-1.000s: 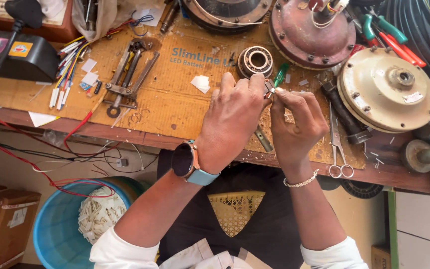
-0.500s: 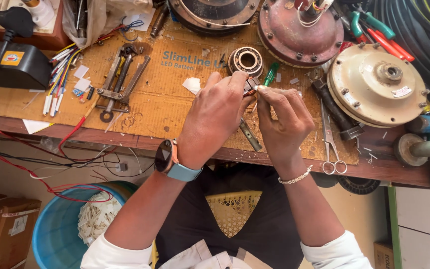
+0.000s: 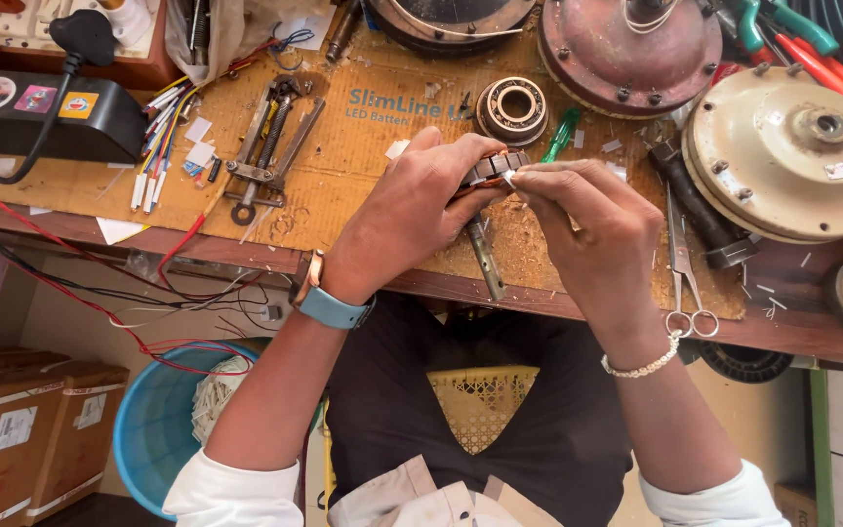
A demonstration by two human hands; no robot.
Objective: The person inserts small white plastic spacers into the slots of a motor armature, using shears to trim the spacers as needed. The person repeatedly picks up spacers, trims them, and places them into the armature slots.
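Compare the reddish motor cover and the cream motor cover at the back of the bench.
The reddish motor cover is dark, rusty pink, and the frame's top edge cuts it off; the cream motor cover is pale beige and shows nearly whole. The reddish one lies behind the bearing, the cream one further right, beside the scissors. The cream one bears a small white label; the reddish one shows none. Both are round, domed metal housings with bolt holes round the rim.

Over the last second both hands have drawn closer to the ball bearing (image 3: 512, 109), the left hand (image 3: 412, 220) now gripping the slotted metal core (image 3: 495, 168) while the right hand (image 3: 592, 229) has closed its fingertips against that core's end.
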